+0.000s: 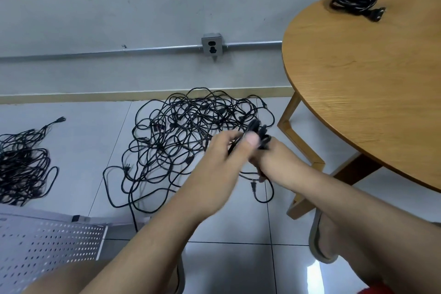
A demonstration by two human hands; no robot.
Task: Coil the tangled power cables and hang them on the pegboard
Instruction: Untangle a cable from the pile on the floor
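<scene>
A big tangle of black power cables [186, 136] lies on the tiled floor by the wall. Above its right edge both hands meet around a small bundle of black cable [259, 135]. My right hand [267, 157] grips the bundle from the right. My left hand [224, 148], blurred, is closed on the bundle's left side, thumb on top. A plug end [253, 186] dangles below the hands. A white pegboard [47, 243] lies flat at the lower left.
A second cable tangle [22, 164] sits at the far left. A round wooden table [372, 83] at the right carries a coiled, strapped cable [355, 0]. A wall socket box [212, 44] on a metal conduit is behind the pile. My knees and sandalled foot [322, 241] are below.
</scene>
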